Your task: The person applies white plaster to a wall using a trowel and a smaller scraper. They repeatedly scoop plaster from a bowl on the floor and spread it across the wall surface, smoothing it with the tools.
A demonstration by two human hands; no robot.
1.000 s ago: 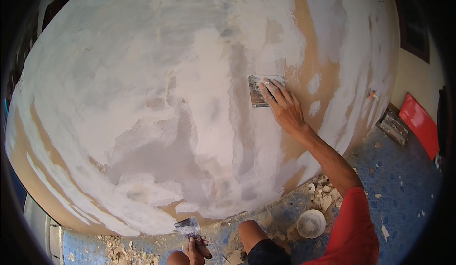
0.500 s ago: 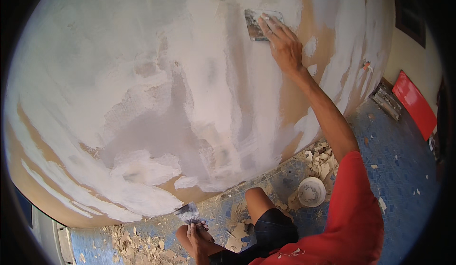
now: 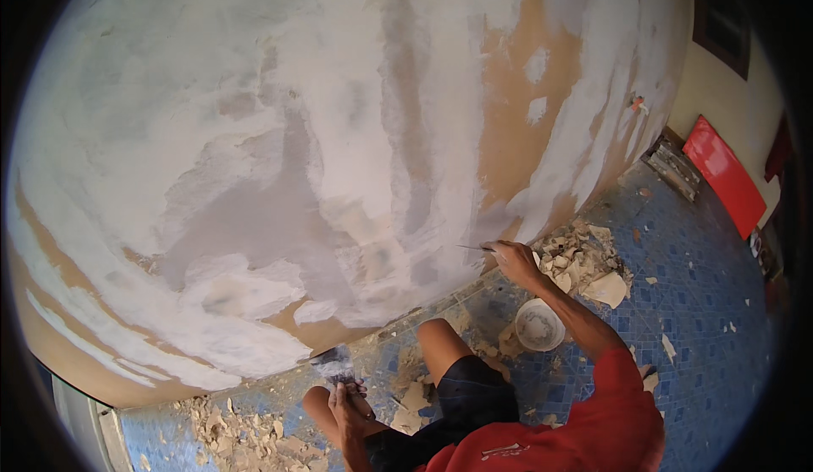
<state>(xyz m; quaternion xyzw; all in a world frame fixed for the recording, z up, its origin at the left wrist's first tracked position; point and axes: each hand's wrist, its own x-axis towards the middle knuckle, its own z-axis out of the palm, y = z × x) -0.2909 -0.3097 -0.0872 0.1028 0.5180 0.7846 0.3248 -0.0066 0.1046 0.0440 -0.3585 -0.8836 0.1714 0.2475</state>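
Note:
My right hand (image 3: 513, 259) grips a putty knife (image 3: 474, 248) whose thin blade lies against the lower part of the wall (image 3: 279, 150), which is patched with white and grey filler over tan paint. Down by my bent knees, my left hand (image 3: 345, 397) holds a second scraper (image 3: 336, 364) loaded with grey filler. I crouch close to the wall in a red shirt and dark shorts.
A small white bowl (image 3: 539, 325) of filler stands on the blue tiled floor (image 3: 703, 320) beside my right forearm. Scraped paint flakes (image 3: 584, 256) are piled along the wall's foot and at lower left. A red panel (image 3: 724, 174) leans at the far right.
My right hand has dragged the putty knife from high on the wall down to near its foot. The view has tilted downward, and my left hand stays low with its scraper.

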